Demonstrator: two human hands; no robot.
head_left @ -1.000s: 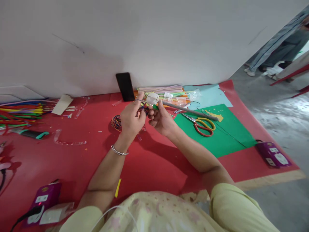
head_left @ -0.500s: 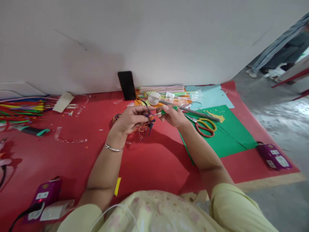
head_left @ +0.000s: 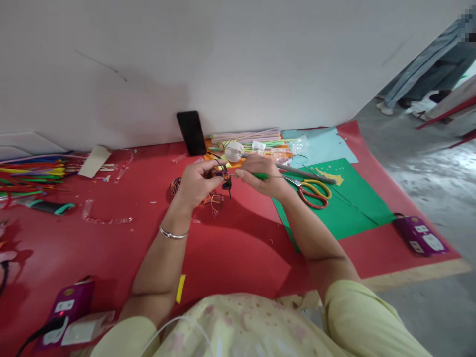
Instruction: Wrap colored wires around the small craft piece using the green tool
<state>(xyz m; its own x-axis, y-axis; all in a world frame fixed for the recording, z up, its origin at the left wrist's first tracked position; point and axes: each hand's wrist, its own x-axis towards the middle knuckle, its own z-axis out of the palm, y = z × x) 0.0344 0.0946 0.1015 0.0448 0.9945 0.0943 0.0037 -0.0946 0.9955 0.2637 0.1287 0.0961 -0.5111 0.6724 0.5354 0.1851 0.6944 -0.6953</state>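
Between its thumb and fingers, my left hand (head_left: 198, 182) pinches a small knotted bundle of dark blue and orange yarn (head_left: 226, 181). Loose thin strands (head_left: 212, 201) hang below it onto the red table. My right hand (head_left: 265, 173) is closed on a green-handled crochet hook (head_left: 261, 175), whose thin metal shaft points left and meets the bundle. The hook's tip is hidden in the yarn. A coil of multicoloured yarn (head_left: 174, 185) lies just left of my left hand.
Scissors (head_left: 316, 193) and a stick with a white round head (head_left: 234, 151) lie by my right hand, partly on green paper (head_left: 357, 213). A phone (head_left: 191, 133) leans on the white wall. Pipe cleaners (head_left: 33, 171) are at left, purple boxes (head_left: 420, 235) at the sides.
My right hand has turned over at the wrist, its back now more upward, and the crochet hook has rolled with it. The yarn bundle has tilted and shifted slightly left.
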